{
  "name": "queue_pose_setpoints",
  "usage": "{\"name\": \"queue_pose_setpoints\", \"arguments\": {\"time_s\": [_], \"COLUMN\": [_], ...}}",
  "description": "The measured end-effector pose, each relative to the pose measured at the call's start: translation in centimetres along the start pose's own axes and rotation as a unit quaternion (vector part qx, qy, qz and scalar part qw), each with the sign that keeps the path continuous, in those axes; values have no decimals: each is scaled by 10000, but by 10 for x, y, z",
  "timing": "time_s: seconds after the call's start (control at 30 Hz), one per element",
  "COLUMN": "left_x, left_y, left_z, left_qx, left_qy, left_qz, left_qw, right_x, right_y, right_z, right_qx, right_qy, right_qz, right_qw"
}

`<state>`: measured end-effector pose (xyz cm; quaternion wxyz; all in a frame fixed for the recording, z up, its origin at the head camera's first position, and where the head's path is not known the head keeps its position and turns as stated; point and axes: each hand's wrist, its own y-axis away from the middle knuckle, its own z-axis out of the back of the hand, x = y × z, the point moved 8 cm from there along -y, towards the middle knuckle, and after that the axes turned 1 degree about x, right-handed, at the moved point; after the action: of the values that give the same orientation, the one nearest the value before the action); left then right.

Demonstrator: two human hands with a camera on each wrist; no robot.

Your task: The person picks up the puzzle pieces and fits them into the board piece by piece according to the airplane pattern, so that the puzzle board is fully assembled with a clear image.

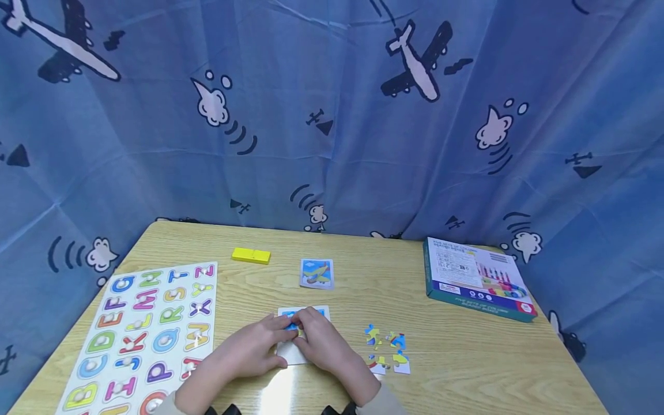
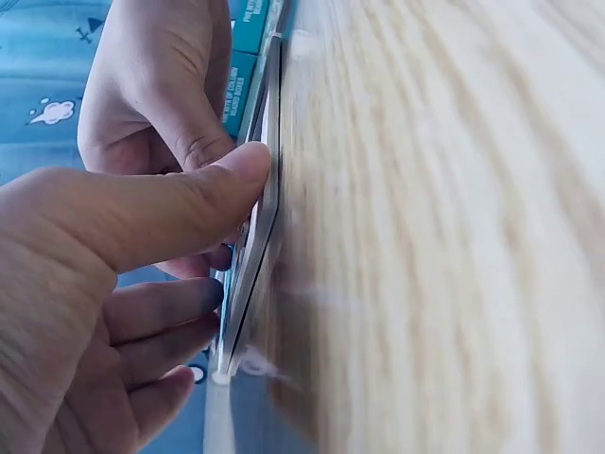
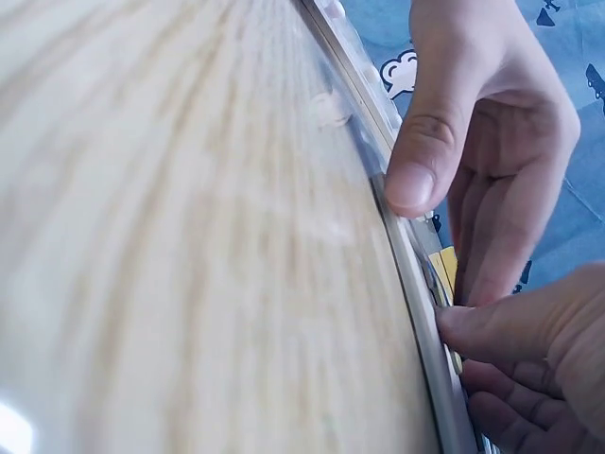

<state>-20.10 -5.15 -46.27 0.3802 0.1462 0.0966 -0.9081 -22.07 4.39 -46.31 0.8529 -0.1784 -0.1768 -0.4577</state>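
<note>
A square white puzzle tray lies on the table, with blue picture parts showing along its far side. My left hand rests at its left, thumb on the near edge and fingers extended over the picture. Over the tray's right half, my right hand pinches a small puzzle piece, mostly hidden by the thumb and fingertips. The fingertips of both hands meet near the tray's middle. Several loose puzzle pieces lie to the right. Beyond the tray is a square picture card showing a yellow airplane.
A white alphabet board with knobbed letters covers the table's left side. A yellow block lies toward the back. At the right rear sits a green-edged box. A blue curtain hangs behind the wooden table.
</note>
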Motion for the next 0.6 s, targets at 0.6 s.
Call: {"name": "queue_pose_setpoints", "arguments": {"time_s": [0.6], "left_x": [10], "left_y": [0], "left_z": [-8], "left_qx": [208], "left_qy": [610], "left_qz": [194], "left_qw": [9977], "right_x": [-28], "right_y": [13], "right_z": [26], "right_qx": [596], "right_qy": [-719], "right_qz": [-568], "right_qw": [9940]}}
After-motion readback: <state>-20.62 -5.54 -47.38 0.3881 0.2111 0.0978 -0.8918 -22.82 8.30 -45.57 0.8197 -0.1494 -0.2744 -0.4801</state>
